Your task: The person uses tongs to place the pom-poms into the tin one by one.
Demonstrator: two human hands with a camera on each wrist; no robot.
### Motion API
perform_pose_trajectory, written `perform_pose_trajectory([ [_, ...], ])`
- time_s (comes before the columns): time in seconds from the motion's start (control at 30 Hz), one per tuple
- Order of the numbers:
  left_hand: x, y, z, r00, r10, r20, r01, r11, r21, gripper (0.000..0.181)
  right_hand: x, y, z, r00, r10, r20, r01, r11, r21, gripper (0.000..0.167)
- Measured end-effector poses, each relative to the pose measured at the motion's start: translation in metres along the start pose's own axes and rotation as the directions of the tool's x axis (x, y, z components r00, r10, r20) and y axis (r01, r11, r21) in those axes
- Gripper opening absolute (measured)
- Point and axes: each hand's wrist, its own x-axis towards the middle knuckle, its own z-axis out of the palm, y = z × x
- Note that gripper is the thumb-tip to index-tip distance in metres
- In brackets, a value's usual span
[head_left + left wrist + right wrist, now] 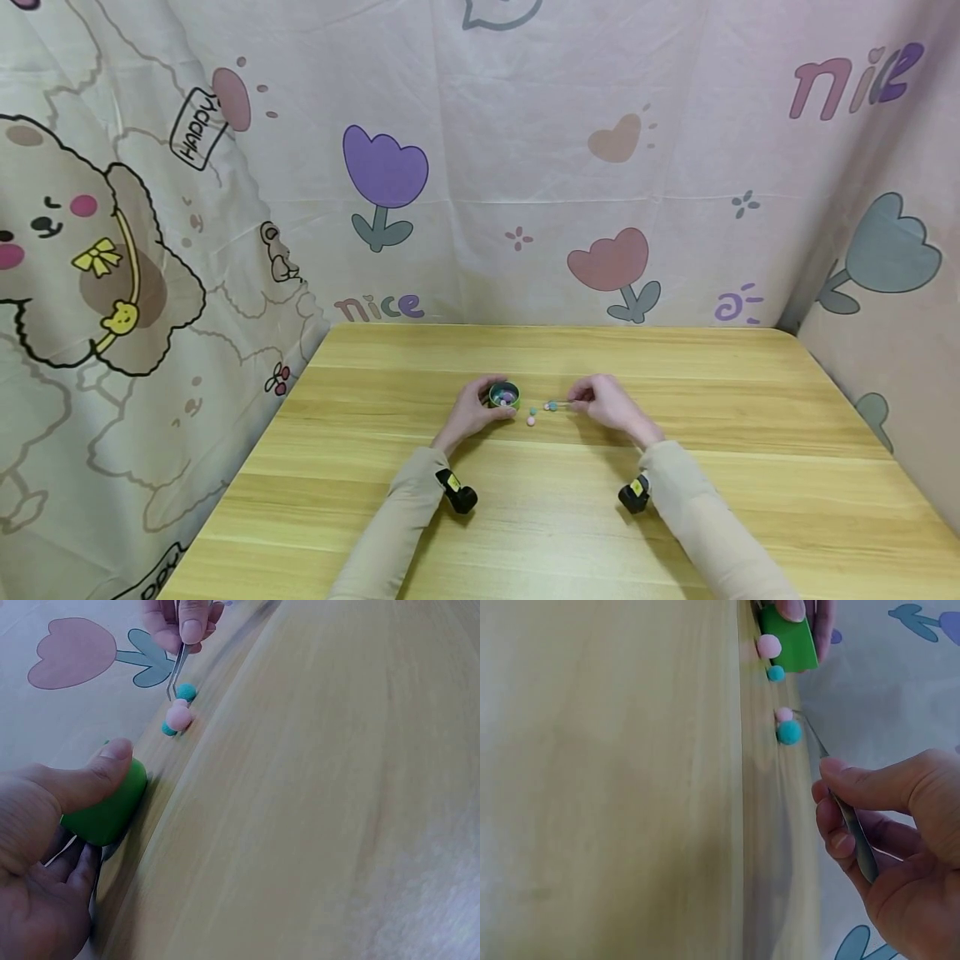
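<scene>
Backdrop cloth (517,100), 1 or more pieces: printed with flowers and animals; upper and side edges cut off.

Table (525,542), 1: wood-grained; near edge out of frame.

Sleeves, 2, beige: left (390,533) and right (720,533), both cut off at the lower border.

Hands, 2. Left hand (471,411): curved about the cup, thumb on the near side, fingers on the far side and partly hidden by it. Right hand (609,404): thumb and fingers pinching the tweezers.

Wrist cameras, 2, black: left (456,492), right (634,493).

Green cup (112,814), 1: on the table, mouth up, within the left hand's grip. Small coloured pieces inside; too small to count.

Tweezers (853,829), 1: metal, bent tips at the smaller pink ball; whether they grip it cannot be told.

Balls on the table, 4, between cup and right hand, in 2 pairs. Nearer the cup: larger pink ball (769,646) and smaller turquoise ball (776,673). Nearer the right hand: larger turquoise ball (788,733) and smaller pink ball (784,715), the latter partly hidden in the left wrist view.
</scene>
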Motion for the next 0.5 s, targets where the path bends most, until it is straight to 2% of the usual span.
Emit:
perform_pose_trajectory([
  [0.3, 0.000, 0.000, -0.001, 1.000, -0.006, 0.007, 0.006, 1.000, -0.002, 0.064, 0.003, -0.010, 0.005, 1.000, -0.014, -0.012, 0.012, 0.993, -0.119, 0.008],
  [0.5, 0.000, -0.001, 0.000, 1.000, 0.000, 0.007, 0.000, 1.000, -0.005, 0.063, 0.004, -0.014, 0.008, 1.000, -0.026, -0.007, 0.025, 0.989, -0.142, 0.008],
])
